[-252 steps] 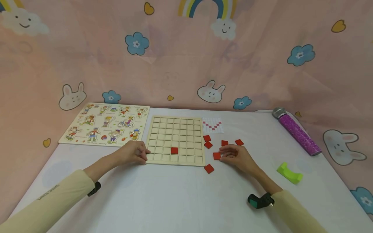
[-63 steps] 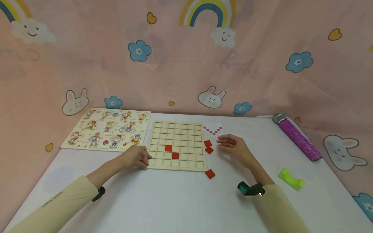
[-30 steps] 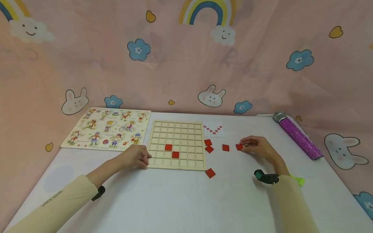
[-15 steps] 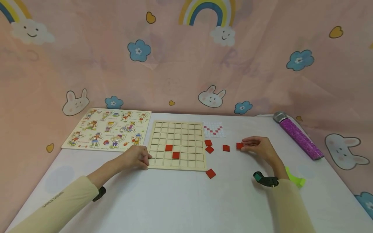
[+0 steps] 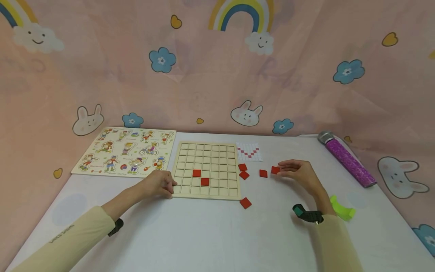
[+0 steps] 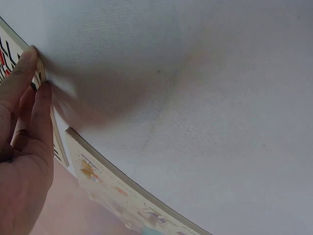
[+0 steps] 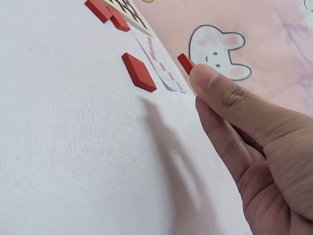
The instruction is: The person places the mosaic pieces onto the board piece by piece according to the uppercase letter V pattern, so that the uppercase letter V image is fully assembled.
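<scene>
Right of the grid board (image 5: 215,166), the right hand (image 5: 300,174) pinches a red tile (image 5: 275,170) in the air.
At the board's left edge, I see the left hand (image 5: 157,184) gripping it between thumb and fingers.

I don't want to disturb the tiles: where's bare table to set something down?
In front of the grid board, between the sleeves; also between the right hand and purple microphone. Crowded: right of the board, with loose red tiles and a pattern card.

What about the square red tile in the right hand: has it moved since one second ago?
Yes: the square red tile has shifted slightly left, toward the pale wooden grid board.
</scene>
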Tool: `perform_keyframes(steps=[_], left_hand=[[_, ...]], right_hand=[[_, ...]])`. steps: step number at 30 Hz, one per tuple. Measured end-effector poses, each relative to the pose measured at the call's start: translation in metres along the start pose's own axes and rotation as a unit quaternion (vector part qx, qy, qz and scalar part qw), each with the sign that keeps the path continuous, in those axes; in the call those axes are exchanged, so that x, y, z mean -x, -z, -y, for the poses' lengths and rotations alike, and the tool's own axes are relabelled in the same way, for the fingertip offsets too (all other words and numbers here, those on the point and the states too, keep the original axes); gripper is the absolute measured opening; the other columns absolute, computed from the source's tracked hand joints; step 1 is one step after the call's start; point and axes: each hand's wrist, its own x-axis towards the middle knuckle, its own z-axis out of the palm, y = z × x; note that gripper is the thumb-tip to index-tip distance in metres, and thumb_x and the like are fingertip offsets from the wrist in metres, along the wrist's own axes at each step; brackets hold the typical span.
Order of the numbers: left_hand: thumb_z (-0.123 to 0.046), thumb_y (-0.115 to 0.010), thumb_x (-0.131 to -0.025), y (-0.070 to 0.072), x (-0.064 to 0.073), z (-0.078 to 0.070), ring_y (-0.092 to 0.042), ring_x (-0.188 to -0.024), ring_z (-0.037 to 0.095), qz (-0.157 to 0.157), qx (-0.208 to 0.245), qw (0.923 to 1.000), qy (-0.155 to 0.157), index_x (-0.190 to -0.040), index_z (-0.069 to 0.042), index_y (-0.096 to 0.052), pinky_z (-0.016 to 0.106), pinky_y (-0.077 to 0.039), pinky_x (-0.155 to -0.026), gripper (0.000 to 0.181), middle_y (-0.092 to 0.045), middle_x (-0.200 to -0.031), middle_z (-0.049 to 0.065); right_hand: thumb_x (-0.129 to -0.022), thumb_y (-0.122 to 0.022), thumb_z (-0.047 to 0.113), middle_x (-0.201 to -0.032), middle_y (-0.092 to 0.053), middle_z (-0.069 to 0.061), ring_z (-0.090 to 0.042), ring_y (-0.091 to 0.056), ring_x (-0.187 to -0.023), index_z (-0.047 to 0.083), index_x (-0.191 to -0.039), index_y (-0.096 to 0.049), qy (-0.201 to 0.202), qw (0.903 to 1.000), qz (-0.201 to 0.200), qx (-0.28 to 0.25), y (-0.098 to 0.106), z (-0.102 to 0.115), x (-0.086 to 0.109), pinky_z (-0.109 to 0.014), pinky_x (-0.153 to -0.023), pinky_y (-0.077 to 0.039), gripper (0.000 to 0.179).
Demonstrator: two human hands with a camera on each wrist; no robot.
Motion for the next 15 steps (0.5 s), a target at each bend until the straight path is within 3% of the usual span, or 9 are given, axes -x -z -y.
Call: perform_keyframes(steps=[7, 15], left_hand=[[0.004, -0.080, -0.070, 0.000, 0.000, 0.001, -0.064, -0.097, 0.027, -0.001, 0.001, 1.0000, -0.007, -0.066, -0.008, -0.067, 0.022, -0.049, -0.075, 0.017, -0.063, -0.087, 0.004], [0.002, -0.080, -0.070, 0.000, 0.000, 0.001, -0.064, -0.097, 0.027, -0.001, -0.001, 1.0000, -0.008, -0.066, -0.008, -0.067, 0.023, -0.049, -0.077, 0.017, -0.063, -0.088, 0.003]], right_hand=[[-0.081, -0.077, 0.022, -0.119, -0.064, -0.018, -0.015, -0.066, -0.099, 0.001, -0.122, -0.062, 0.002, 0.9994, 0.011, 0.033, -0.012, 0.009, -0.002, -0.016, -0.084, -0.050, 0.048], [-0.080, -0.078, 0.027, -0.116, -0.066, -0.014, -0.024, -0.064, -0.104, 0.004, -0.121, -0.064, -0.001, 0.9991, 0.021, 0.037, -0.031, 0.019, -0.011, -0.021, -0.087, -0.050, 0.049]])
